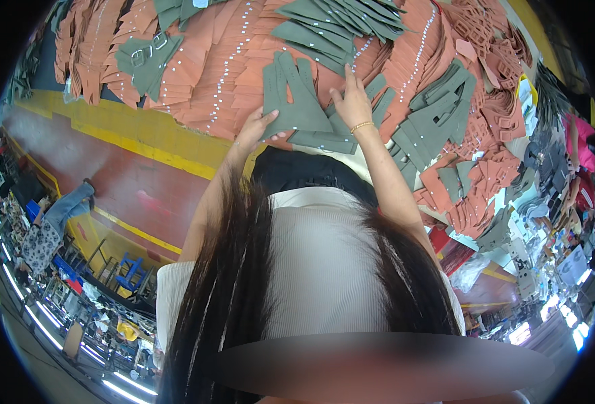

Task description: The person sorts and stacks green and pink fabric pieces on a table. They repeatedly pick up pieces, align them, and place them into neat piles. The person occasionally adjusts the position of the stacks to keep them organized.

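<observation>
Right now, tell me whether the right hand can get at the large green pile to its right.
Probably yes: the right hand seems to grip nothing, and only low-lying orange pieces and green strips show between it and the green pile.

Off to my left I see a red floor [169, 192] with a yellow stripe [122, 129], a blue seat [130, 272] and a person in blue jeans [68, 206]. On my right there is a clear plastic bag [469, 273] and a bright pink top [583, 145]

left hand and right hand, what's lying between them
In the head view, a green cut piece, held by the left hand, lies between it and the right hand, with orange material showing beside it.
</observation>
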Action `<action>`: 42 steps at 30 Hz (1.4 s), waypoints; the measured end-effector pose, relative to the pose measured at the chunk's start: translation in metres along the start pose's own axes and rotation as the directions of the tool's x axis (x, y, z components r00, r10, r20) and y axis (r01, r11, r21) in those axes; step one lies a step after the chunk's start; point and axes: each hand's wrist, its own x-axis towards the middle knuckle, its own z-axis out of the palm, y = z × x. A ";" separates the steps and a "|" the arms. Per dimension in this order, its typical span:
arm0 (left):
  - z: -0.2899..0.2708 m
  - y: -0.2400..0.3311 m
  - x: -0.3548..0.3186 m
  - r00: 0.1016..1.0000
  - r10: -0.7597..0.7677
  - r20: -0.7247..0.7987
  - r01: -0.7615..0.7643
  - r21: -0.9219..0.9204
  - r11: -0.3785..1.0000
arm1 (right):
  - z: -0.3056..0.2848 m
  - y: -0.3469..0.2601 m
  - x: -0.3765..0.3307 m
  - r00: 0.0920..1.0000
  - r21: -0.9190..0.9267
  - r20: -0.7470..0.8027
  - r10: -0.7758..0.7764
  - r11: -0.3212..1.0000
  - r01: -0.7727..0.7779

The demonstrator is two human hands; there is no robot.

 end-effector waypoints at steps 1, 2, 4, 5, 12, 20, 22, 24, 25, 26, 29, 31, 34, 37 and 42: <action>0.000 0.000 0.000 1.000 0.003 -0.011 -0.003 0.010 1.000 | 0.002 0.003 0.001 0.998 -0.013 -0.060 -0.029 1.000 0.028; 0.000 -0.001 0.000 1.000 0.008 -0.020 -0.008 0.018 1.000 | 0.004 0.005 0.004 0.991 -0.027 -0.120 -0.059 0.998 0.056; 0.001 -0.002 0.000 0.999 0.002 -0.032 -0.002 0.007 1.000 | 0.007 0.009 0.016 0.973 0.043 -0.223 -0.064 0.996 0.076; 0.001 -0.002 0.000 0.999 0.003 -0.033 -0.003 -0.002 1.000 | 0.008 0.011 0.023 0.960 0.077 -0.274 -0.063 0.993 0.087; 0.001 -0.003 -0.002 0.999 0.032 -0.033 -0.033 -0.010 0.999 | 0.007 0.013 0.063 0.943 0.294 -0.286 0.170 0.952 -0.083; 0.003 -0.003 -0.006 0.997 0.076 -0.022 -0.076 -0.006 0.997 | 0.008 0.008 0.063 0.929 0.554 0.081 0.362 0.758 -0.344; 0.003 -0.004 -0.004 0.997 0.077 -0.031 -0.076 0.009 0.997 | 0.012 0.010 0.061 0.932 0.591 0.140 0.335 0.727 -0.351; 0.003 -0.006 -0.003 0.997 0.074 -0.031 -0.073 0.010 0.997 | 0.016 0.011 0.058 0.931 0.635 0.118 0.346 0.695 -0.338; 0.002 -0.007 -0.003 0.997 0.072 -0.029 -0.072 0.004 0.997 | 0.016 0.011 0.057 0.935 0.616 0.112 0.338 0.714 -0.332; 0.002 -0.007 -0.002 0.997 0.071 -0.026 -0.071 -0.002 0.997 | 0.016 0.011 0.058 0.936 0.597 0.117 0.332 0.730 -0.333; 0.002 -0.008 -0.002 0.996 0.086 -0.029 -0.086 0.006 0.996 | 0.006 0.008 0.064 0.938 0.408 0.097 0.333 0.846 -0.343; 0.002 -0.008 -0.002 0.996 0.083 -0.034 -0.083 -0.005 0.997 | -0.003 0.006 0.072 0.935 0.311 0.110 0.338 0.881 -0.356; 0.002 -0.009 -0.002 0.996 0.080 -0.040 -0.081 -0.023 0.996 | -0.008 0.003 0.081 0.924 0.359 0.156 0.349 0.852 -0.382; 0.002 -0.011 0.000 0.996 0.087 -0.025 -0.087 -0.040 0.995 | -0.005 0.002 0.084 0.925 0.569 0.182 0.334 0.731 -0.376; -0.002 -0.017 0.003 0.995 0.098 0.022 -0.096 -0.062 0.993 | -0.003 -0.001 0.092 0.908 0.680 0.238 0.345 0.608 -0.410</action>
